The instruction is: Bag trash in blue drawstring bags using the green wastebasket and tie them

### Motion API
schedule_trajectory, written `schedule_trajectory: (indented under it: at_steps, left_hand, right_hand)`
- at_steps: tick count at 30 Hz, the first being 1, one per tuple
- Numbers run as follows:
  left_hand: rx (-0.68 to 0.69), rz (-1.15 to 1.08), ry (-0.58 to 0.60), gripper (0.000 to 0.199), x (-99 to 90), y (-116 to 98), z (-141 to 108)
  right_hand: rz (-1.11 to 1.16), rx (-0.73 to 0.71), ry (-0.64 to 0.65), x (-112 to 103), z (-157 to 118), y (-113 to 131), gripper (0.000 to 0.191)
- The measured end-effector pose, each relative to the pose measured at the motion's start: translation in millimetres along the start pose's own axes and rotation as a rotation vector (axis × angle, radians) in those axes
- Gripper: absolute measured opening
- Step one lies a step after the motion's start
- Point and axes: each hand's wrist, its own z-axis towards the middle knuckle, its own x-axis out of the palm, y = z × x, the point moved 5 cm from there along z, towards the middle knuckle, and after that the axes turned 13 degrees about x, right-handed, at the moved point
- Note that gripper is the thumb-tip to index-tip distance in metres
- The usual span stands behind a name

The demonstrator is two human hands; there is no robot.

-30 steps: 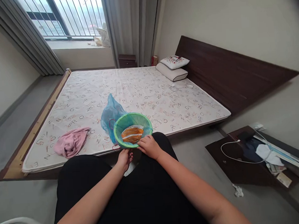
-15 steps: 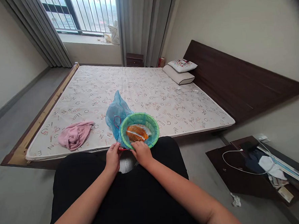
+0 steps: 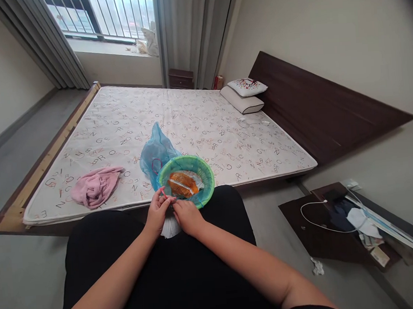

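A green basket (image 3: 209,173) lined with a thin blue bag stands at the mattress edge near my knees, with an orange and white packet (image 3: 183,184) inside. The rest of the blue bag (image 3: 157,150) spreads over the mattress to its left, and a red loop shows through it. My left hand (image 3: 157,213) pinches a red strip in front of the basket. Close beside it, my right hand (image 3: 188,216) has its fingers closed at the basket's near rim, its fingertips meeting the strip's end; what they grip is too small to tell.
On the mattress (image 3: 127,112), a pink cloth (image 3: 96,187) lies at the left and two pillows (image 3: 246,87) at the far right. Right of my legs is a low brown cabinet (image 3: 301,214) with a white cable, cloths and a card. Crumpled tissue (image 3: 317,266) lies on the floor.
Both hands have come closer together at the basket's near rim. The red strip now stands up from my left fingers. The whole view has shifted slightly.
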Motion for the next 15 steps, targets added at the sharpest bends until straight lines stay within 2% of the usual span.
schedule_trajectory:
  at_steps: [3, 5, 8, 10, 12, 13, 15]
  left_hand:
    - [-0.025, 0.056, -0.058, 0.089, -5.7, 3.4, 4.6]
    - [-0.076, 0.087, -0.082, 0.096, -8.9, 7.0, 6.4]
    - [-0.148, 0.127, -0.089, 0.102, -11.0, 11.5, 7.8]
    - [-0.161, 0.158, -0.087, 0.101, -11.2, 13.1, 8.3]
    - [-0.155, 0.188, -0.072, 0.099, -10.7, 14.4, 8.5]
    - [-0.150, 0.200, -0.057, 0.099, -10.1, 15.3, 8.4]
    - [-0.134, 0.221, -0.010, 0.098, -8.4, 17.3, 7.9]
  right_hand:
    - [0.100, -0.080, -0.112, -22.7, 1.2, -5.3, 0.022]
    - [0.190, -0.018, -0.267, -47.7, 8.8, -25.0, 0.022]
    - [0.376, 0.276, -0.529, -80.0, 23.6, -81.7, 0.027]
    - [0.545, 0.510, -0.623, -85.6, 30.0, -125.8, 0.032]
    - [0.761, 0.718, -0.568, -75.1, 34.3, -162.7, 0.036]
    - [0.855, 0.771, -0.506, -67.3, 36.0, -174.7, 0.039]
    - [0.970, 0.772, -0.373, -53.5, 38.5, -185.9, 0.042]
